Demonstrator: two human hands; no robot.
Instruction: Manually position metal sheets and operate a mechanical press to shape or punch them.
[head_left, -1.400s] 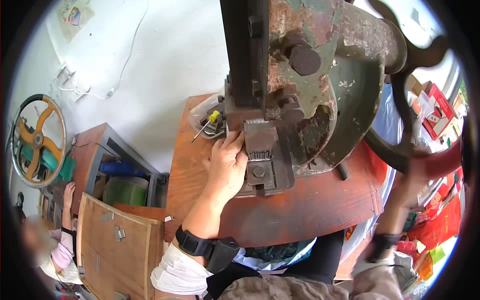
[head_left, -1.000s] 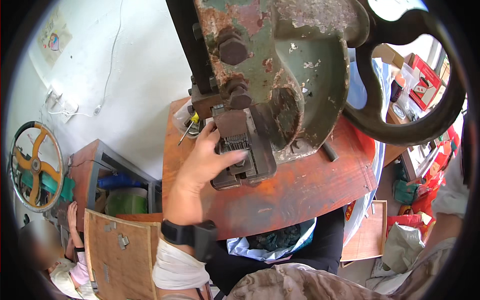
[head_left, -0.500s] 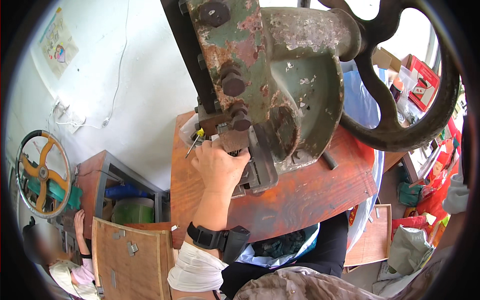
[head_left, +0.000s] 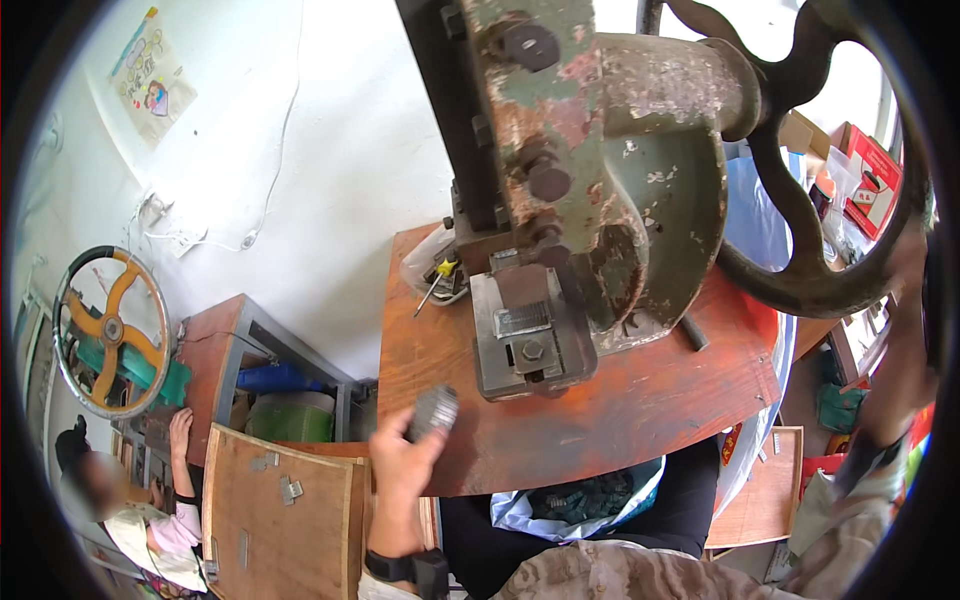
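Note:
A heavy, rusty green hand press (head_left: 590, 190) stands on a reddish wooden table (head_left: 600, 430). Its grey die block (head_left: 525, 345) sits at the base with a small metal piece in it. My left hand (head_left: 400, 470) is at the table's near left edge, shut on a small round grey metal part (head_left: 432, 410). My right hand (head_left: 915, 300) is far right, blurred, on the rim of the press's large dark handwheel (head_left: 810, 160).
A screwdriver with a yellow handle (head_left: 437, 280) and a plastic bag lie behind the press. A wooden board (head_left: 285, 510) stands at lower left. Another person (head_left: 150, 500) sits by a second press with an orange wheel (head_left: 108, 330). A bag of parts (head_left: 580, 500) hangs under the table.
My left hand has drawn back from the die block to the table's near left edge, now holding a round metal part. The view has shifted slightly.

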